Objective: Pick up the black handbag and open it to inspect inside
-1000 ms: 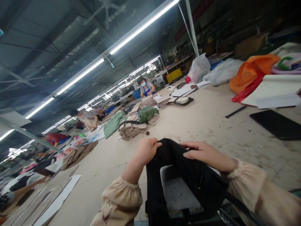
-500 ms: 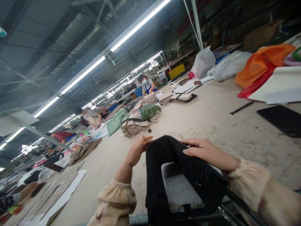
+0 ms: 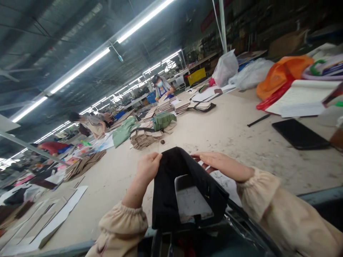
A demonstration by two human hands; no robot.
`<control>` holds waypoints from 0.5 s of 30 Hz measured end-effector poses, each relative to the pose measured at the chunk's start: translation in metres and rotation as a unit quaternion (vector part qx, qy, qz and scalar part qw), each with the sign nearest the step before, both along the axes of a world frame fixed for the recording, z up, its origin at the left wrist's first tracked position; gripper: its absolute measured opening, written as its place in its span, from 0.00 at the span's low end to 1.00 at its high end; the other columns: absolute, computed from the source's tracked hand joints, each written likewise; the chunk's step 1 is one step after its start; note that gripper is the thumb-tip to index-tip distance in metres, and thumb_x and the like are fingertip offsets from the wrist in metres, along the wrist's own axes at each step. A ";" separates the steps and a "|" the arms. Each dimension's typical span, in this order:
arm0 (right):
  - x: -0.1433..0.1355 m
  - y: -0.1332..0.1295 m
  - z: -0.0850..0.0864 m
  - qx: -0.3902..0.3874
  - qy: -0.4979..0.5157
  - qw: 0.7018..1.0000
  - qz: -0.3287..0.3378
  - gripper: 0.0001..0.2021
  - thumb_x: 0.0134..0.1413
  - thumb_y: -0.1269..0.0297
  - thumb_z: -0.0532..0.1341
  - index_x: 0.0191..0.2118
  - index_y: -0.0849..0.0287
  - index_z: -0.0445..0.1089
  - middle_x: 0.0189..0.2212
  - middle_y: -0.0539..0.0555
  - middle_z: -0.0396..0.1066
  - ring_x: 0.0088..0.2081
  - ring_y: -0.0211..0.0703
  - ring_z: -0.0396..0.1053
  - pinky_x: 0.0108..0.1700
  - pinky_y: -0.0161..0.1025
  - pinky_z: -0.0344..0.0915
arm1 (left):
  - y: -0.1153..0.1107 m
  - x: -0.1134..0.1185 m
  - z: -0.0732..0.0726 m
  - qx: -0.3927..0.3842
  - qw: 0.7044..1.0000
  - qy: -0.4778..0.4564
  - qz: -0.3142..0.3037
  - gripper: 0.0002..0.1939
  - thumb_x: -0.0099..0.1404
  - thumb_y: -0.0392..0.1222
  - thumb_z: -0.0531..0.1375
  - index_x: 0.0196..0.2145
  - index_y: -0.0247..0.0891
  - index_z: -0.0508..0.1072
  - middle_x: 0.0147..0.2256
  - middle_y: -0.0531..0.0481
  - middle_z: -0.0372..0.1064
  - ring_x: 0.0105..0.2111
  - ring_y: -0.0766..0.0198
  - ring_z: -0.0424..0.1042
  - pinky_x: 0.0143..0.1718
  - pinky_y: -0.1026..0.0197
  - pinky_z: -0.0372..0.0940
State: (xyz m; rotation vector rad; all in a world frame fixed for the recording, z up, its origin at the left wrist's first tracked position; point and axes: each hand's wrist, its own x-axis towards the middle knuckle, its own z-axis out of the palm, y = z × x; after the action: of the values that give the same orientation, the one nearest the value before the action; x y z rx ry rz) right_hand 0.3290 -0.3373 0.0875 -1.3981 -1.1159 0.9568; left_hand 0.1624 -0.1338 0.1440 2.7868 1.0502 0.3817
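A black fabric bag [image 3: 164,189] stands in front of me at the near table edge, with a pale, roughly rectangular area framed by its black sides. Dark straps trail below it at the lower right. My left hand [image 3: 148,166] is closed on the bag's upper left corner, thumb against the edge. Along the upper right edge lies my right hand [image 3: 226,165], its fingers stretched out and slightly apart, some partly hidden behind the fabric. Whether it presses on the fabric I cannot tell.
Stacks of brown pieces [image 3: 146,138] and a green bundle [image 3: 164,121] lie ahead on the table [image 3: 120,182]. A black phone-like slab [image 3: 300,134], an open notebook [image 3: 302,96] and an orange bag [image 3: 281,76] are at right. Co-workers [image 3: 163,88] stand farther along.
My left hand has closed on the bag's corner, where its fingers were stretched out before. My right hand has slid off the top onto the bag's right edge. The view has shifted.
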 end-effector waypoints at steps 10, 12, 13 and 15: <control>-0.015 -0.037 0.020 -0.007 -0.233 0.972 0.016 0.32 0.55 0.45 0.54 0.62 0.54 0.56 0.58 0.57 0.60 0.48 0.51 0.67 0.51 0.46 0.65 | 0.006 -0.012 -0.011 -0.148 0.984 -0.093 0.041 0.24 0.63 0.55 0.49 0.27 0.35 0.75 0.23 0.50 0.69 0.26 0.63 0.66 0.28 0.64 0.56; -0.021 -0.039 0.019 0.007 -0.241 0.970 0.031 0.33 0.54 0.47 0.56 0.63 0.52 0.53 0.57 0.56 0.61 0.45 0.50 0.69 0.48 0.44 0.67 | 0.002 -0.023 -0.013 -0.268 0.949 -0.158 0.052 0.30 0.64 0.61 0.45 0.37 0.33 0.75 0.30 0.47 0.73 0.29 0.63 0.68 0.28 0.65 0.58; -0.024 -0.040 0.019 0.015 -0.243 0.969 0.036 0.33 0.54 0.47 0.57 0.64 0.51 0.53 0.56 0.56 0.62 0.44 0.49 0.70 0.46 0.43 0.68 | 0.000 -0.030 -0.014 -0.344 0.914 -0.202 0.065 0.33 0.63 0.63 0.44 0.42 0.33 0.74 0.35 0.46 0.73 0.31 0.63 0.69 0.29 0.65 0.59; -0.030 -0.039 0.020 0.028 -0.245 0.969 0.035 0.32 0.54 0.48 0.57 0.63 0.50 0.54 0.55 0.55 0.64 0.43 0.49 0.70 0.45 0.42 0.68 | -0.006 -0.048 -0.016 -0.473 0.827 -0.289 0.097 0.38 0.61 0.68 0.43 0.48 0.32 0.71 0.41 0.42 0.72 0.34 0.62 0.70 0.31 0.65 0.61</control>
State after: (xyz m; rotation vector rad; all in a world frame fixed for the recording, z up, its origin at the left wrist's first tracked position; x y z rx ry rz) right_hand 0.2990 -0.3760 0.1072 -1.6036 -1.5516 0.6332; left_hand 0.1145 -0.1402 0.1276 1.5450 0.9758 0.4985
